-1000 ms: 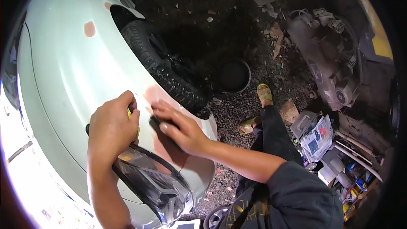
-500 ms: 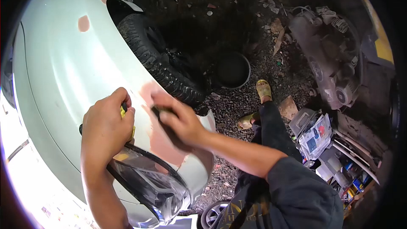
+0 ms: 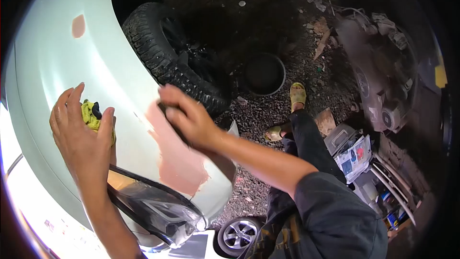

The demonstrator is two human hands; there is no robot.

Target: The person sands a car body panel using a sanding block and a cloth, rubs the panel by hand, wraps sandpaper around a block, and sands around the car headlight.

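Observation:
My left hand (image 3: 82,136) is over the pale fender, its thumb and fingers around a crumpled yellow-green cloth (image 3: 90,115) with a black part. My right hand (image 3: 191,122) grips a dark, flat sanding block (image 3: 176,129), mostly hidden under the fingers. That block lies along the upper part of a pink filler patch (image 3: 179,168) on the white car fender (image 3: 115,86). Just below the patch is the clear headlight (image 3: 163,211). A knobbly black tire (image 3: 158,43) stands in the wheel arch beside my right hand.
Smaller pink patches (image 3: 78,26) mark the fender farther up. A round black tub (image 3: 264,74) sits on the gravel near my sandalled feet (image 3: 297,96). A dusty car part (image 3: 369,76), a newspaper (image 3: 354,158) and bottles lie right; an alloy wheel (image 3: 239,235) lies below.
My left hand has moved left across the fender with the cloth, its fingers spreading wider. My right hand has shifted slightly up and left with the block. The view has shifted a little too.

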